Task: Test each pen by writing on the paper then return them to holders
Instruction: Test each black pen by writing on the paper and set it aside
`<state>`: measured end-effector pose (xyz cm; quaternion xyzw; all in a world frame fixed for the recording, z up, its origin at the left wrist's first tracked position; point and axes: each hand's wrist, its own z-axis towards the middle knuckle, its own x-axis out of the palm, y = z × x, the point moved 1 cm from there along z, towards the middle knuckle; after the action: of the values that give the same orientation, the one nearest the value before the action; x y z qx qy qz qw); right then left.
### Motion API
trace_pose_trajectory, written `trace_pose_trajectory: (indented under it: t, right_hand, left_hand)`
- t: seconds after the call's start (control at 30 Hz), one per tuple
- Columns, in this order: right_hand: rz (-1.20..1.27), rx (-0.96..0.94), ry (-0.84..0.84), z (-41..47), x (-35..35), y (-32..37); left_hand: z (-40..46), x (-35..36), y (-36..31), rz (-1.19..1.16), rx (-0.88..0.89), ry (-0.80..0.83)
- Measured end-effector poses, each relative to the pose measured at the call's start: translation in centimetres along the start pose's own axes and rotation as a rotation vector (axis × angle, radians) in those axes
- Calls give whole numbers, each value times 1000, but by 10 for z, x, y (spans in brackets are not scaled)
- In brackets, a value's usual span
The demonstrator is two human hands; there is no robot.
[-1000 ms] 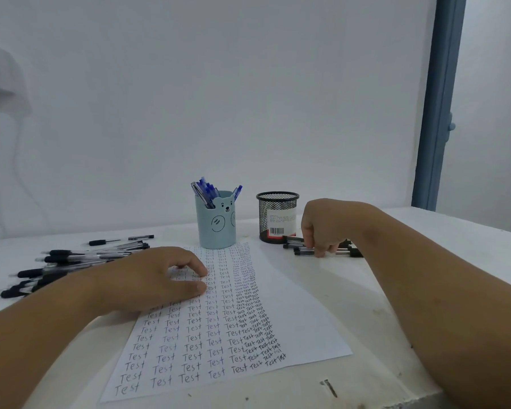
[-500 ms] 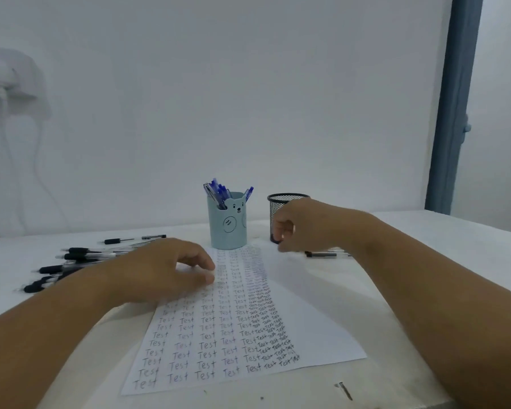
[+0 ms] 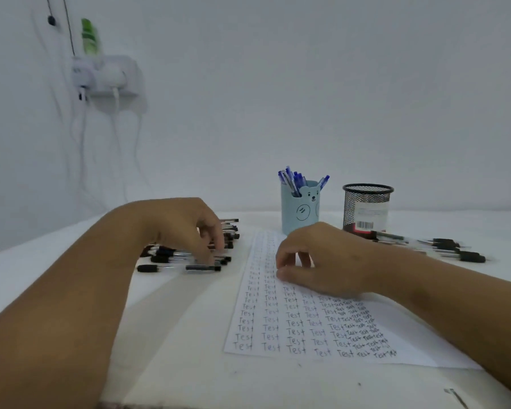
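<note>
The left hand (image 3: 186, 228) reaches over the pile of black pens (image 3: 189, 255) at the left of the table, its fingers curled down among the barrels; motion blur hides whether they have pinched one yet, so the hold cannot be told. The right hand (image 3: 316, 261) rests on the upper part of the paper (image 3: 307, 320), fingers loosely curled and holding no pen, apparently just pinning the sheet. The sheet is filled with columns of the word "Test", crowded toward its right side, with bare space only along the right edge. Behind it stand a light blue bear-faced holder (image 3: 300, 214) filled with blue pens (image 3: 295, 180) and, just to its right, a black mesh holder (image 3: 366, 211) that looks empty of pens; a second group of black pens (image 3: 443, 249) lies on the table to the right of the mesh cup. The likely trouble lies in the pile: the pens lie tight against one another, so curled fingers could drag a neighbour along or set round barrels rolling toward the table edge. Tested and untested pens could also be confused, since both groups look alike. The table (image 3: 189, 364) is white and slightly marked near the front edge. The wall behind is plain white, carrying a socket block (image 3: 106, 75) with trailing cables at the upper left.
</note>
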<state>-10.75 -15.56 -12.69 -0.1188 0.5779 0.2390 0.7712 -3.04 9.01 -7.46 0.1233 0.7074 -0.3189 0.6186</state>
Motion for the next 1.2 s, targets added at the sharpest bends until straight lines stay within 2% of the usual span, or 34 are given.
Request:
trace_pose_trajectory:
  t: [0.1,0.27,0.37,0.47,0.6,0.73,0.8,0.9,1.0,1.2]
  right_hand:
    - [-10,4,2,0,2,-1]
    - [-1,8,10,0,2,-2]
    - [30,15,7,0,1,-2]
    - [75,32,-17,1,-1,-6]
    - [139,91,-83,-1,-4,-17]
    - [194,156,-113,-3,-6,-29]
    - [207,164,-117,-4,-7,-31]
    - [217,166,-133,-4,-7,-32]
    - [244,170,-159,-3,-7,-32]
    - [298,186,-208,-3,-7,-25]
  left_hand:
    - [-2,1,0,61,-63,85]
    - [3,6,-2,148,-111,58]
    - [0,5,-7,99,-56,16]
    - [0,4,-18,-185,118,-168]
    - [6,9,-43,-821,250,-376]
    - [21,18,-55,-1647,269,-362]
    - [27,24,-55,-1902,228,-360]
    - [34,34,-49,-2021,146,-458]
    - [33,38,-49,-2005,107,-520]
    - [30,43,-59,-1973,204,-501]
